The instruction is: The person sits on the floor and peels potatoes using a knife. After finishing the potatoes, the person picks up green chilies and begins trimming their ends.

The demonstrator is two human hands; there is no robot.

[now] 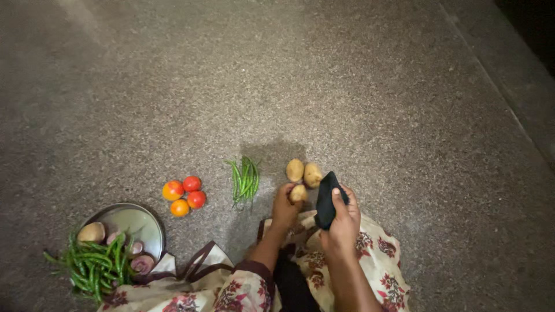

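Left hand [284, 206] clamped on my potato [298, 193]—steadied near two more [304, 171]; right hand [342, 222] clutches black pouch [326, 199]—held clear of floor [347, 86].

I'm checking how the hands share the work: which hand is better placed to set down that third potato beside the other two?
Likely the left hand: it already grips the potato, close to the two potatoes on the floor. The right hand is occupied with a dark pouch.
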